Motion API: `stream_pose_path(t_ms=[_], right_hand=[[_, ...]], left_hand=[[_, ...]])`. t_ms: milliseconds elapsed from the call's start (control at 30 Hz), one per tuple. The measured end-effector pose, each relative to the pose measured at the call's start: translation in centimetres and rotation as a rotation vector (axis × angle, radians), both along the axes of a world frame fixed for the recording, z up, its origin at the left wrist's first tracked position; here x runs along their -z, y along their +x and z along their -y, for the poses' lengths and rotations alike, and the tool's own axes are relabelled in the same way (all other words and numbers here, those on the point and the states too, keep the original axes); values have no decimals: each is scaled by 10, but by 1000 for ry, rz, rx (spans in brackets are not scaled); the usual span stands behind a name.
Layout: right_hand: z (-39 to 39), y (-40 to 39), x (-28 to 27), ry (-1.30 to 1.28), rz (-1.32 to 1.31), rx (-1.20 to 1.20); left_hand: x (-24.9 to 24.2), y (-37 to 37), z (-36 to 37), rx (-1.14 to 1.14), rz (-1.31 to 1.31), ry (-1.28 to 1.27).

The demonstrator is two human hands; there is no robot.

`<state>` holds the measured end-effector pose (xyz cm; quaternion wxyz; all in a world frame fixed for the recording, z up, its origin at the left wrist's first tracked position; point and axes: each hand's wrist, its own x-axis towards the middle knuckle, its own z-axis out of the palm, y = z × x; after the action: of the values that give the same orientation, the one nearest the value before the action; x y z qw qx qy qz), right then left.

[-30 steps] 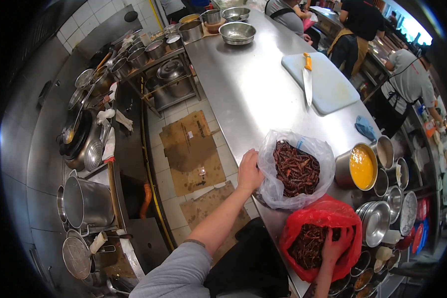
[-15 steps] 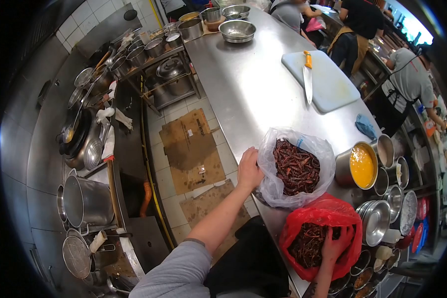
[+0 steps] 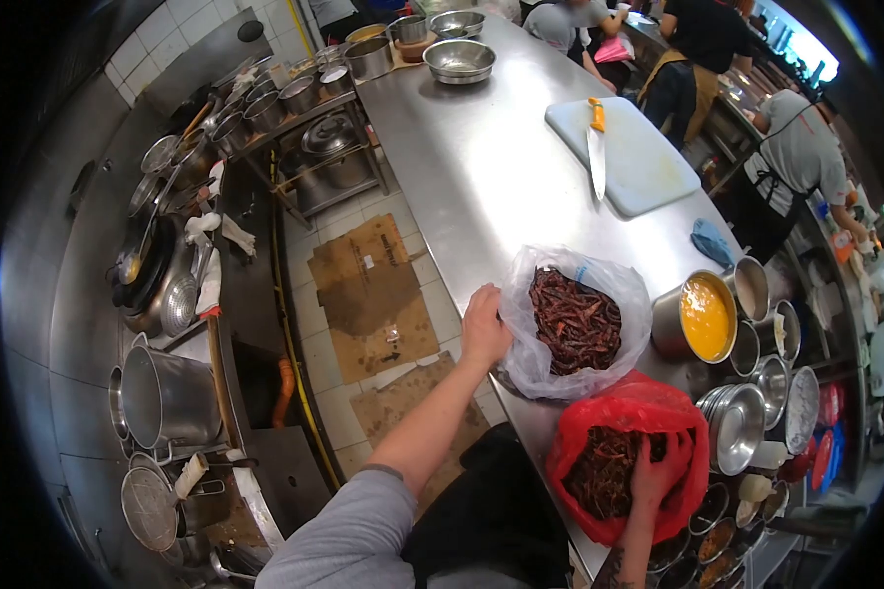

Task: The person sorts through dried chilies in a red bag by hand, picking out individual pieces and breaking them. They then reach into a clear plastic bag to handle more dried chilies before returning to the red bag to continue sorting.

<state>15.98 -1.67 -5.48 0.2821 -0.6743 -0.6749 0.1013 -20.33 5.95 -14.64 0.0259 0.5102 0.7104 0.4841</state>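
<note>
A clear plastic bag [image 3: 542, 381] stands on the steel table, filled with dark red dried chilies [image 3: 578, 324]. My left hand [image 3: 485, 326] is closed at the left side of this bag, its fingers against the plastic. In front of it, closer to my body, a red plastic bag [image 3: 648, 393] gapes wide, with a tangle of thin brownish dried pieces [image 3: 604, 473] inside, perhaps chilies with stems. Down in the red bag is my right hand [image 3: 658, 476], thumb and fingers apart over the pieces. Its fingertips are partly hidden.
A pot of yellow liquid [image 3: 707, 316], stacked metal bowls [image 3: 737, 432] and several small pots crowd the right side. Farther off lie a knife [image 3: 596, 162] on a white cutting board [image 3: 648, 182] and a blue cloth [image 3: 712, 241]. Co-workers [image 3: 791, 147] stand beyond the table.
The whole view has shifted slightly. My right hand has moved a little within the red bag, and its fingers show more. My left hand stays by the clear bag.
</note>
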Motion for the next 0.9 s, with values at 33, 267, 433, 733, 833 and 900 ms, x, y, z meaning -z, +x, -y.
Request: stream_pose_path(t_ms=[33,267,433,733,833,900], right_hand=[[0,-2,-2,-3,-3,4],[0,6,6,29,25,10],[1,5,5,30,41,1],[2,7,9,46,94,-11],[0,8,8,22,41,20],[-5,12,11,49,44,-19]], left_hand=[[1,0,0,-8,-1,-1],[3,1,2,2,17,4],[3,-5,2,8,290,-104],[-257,72,66,587,376,283],[-281,105,103,1230,-444,140],[-296,50,72,984,-710,-98]])
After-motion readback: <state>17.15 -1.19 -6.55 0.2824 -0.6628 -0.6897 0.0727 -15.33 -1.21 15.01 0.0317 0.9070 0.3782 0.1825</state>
